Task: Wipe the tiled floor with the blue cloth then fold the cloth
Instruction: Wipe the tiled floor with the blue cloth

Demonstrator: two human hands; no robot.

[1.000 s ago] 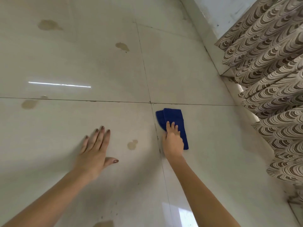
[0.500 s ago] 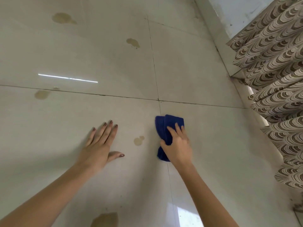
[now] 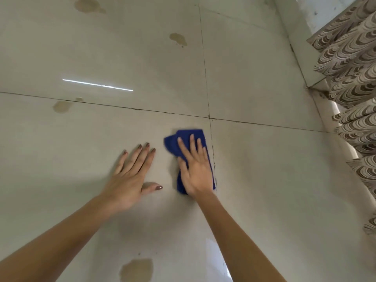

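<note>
A folded blue cloth (image 3: 184,139) lies flat on the glossy beige tiled floor (image 3: 264,180), just left of a grout line. My right hand (image 3: 196,169) presses down on it with straight, spread fingers and covers its middle. My left hand (image 3: 132,176) rests palm-down on the tile a little to the left of the cloth, fingers straight, thumb out to the side. Brownish stains mark the floor: one near the bottom (image 3: 137,269), one at the left (image 3: 62,106), two farther away (image 3: 179,39) (image 3: 88,5).
A patterned brown and cream curtain (image 3: 354,82) hangs along the right side. A pale wall with a skirting (image 3: 293,29) runs up the top right. Dark grout lines cross just beyond the cloth (image 3: 209,117).
My right hand has slid the cloth leftward across the grout line, over the spot where a small stain showed between the hands. That stain is no longer visible. The left hand has stayed put.
</note>
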